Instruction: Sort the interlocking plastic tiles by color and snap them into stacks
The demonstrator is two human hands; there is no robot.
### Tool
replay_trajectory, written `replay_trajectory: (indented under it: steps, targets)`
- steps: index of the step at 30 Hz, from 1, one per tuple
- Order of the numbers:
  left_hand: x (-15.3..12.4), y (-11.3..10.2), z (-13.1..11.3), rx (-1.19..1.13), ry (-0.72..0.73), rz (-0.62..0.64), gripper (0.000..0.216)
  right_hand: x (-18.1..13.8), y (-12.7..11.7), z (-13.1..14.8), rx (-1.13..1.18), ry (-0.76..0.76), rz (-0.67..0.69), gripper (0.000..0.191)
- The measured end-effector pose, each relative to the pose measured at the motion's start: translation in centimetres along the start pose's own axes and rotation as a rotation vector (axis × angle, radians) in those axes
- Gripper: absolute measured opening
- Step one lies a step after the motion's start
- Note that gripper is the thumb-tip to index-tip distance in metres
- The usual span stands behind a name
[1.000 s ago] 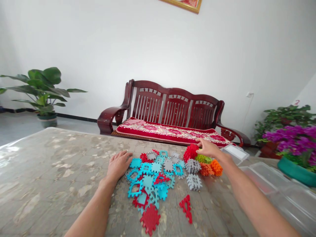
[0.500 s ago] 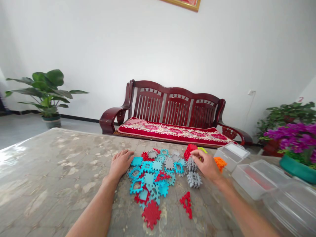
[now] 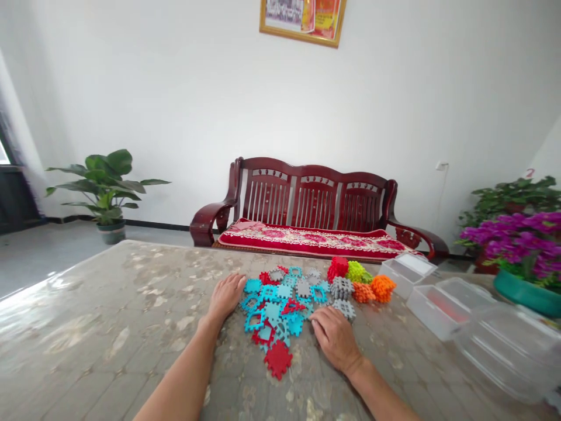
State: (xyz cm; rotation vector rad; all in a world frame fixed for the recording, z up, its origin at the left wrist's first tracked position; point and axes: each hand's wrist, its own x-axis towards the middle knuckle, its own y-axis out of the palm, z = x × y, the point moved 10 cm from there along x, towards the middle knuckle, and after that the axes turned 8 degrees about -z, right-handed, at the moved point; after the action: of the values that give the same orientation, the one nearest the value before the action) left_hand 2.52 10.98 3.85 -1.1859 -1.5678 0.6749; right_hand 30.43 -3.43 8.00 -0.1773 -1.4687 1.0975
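Observation:
My left hand (image 3: 228, 297) lies palm down on the table, fingers stretched out, at the left edge of a loose heap of flat toothed building pieces. Blue pieces (image 3: 272, 312), grey and red ones overlap there. A red square piece (image 3: 278, 359) lies at the heap's near end. To the right of the heap, my right hand (image 3: 335, 338) rests low with its fingers bent and close together; whatever is beneath them is hidden. Just beyond its fingers are a grey window piece (image 3: 344, 309) and a grey stack (image 3: 342, 287).
Behind the grey stack stand red (image 3: 337, 268), lime (image 3: 357, 271) and orange (image 3: 383, 288) stacks of pieces. Clear plastic boxes (image 3: 438, 310) and a teal pot (image 3: 528, 292) with purple flowers occupy the table's right side. A wooden bench (image 3: 313, 193) stands beyond the table.
My right hand has moved from the grey stack toward me, over the spot where a red triangular piece lay; that piece is out of sight. My left hand stays put. The view has tilted up.

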Motion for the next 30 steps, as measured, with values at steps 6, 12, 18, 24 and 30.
replay_trajectory:
  steps: [6, 12, 18, 24, 30]
  targets:
    - [-2.7, -0.1, -0.3, 0.013, 0.021, 0.026, 0.048, 0.0, 0.7, -0.6, -0.001, 0.036, 0.049, 0.018]
    - [-5.1, -0.7, -0.9, 0.062, 0.005, 0.038, 0.047, 0.1, 0.9, -0.9, 0.018, 0.072, 0.067, 0.019]
    - [-5.0, -0.6, -0.9, 0.110, 0.027, 0.036, 0.048, 0.3, 0.9, -0.9, -0.015, 0.104, 0.087, 0.019]
    - [-4.6, -0.3, -0.5, 0.107, 0.051, 0.032, 0.046, 0.5, 0.9, -0.8, -0.053, 0.101, 0.093, 0.020]
    - [-4.8, -0.9, -1.0, 0.106, 0.043, 0.035, 0.045, 0.4, 0.8, -0.7, -0.024, 0.091, 0.073, 0.020]
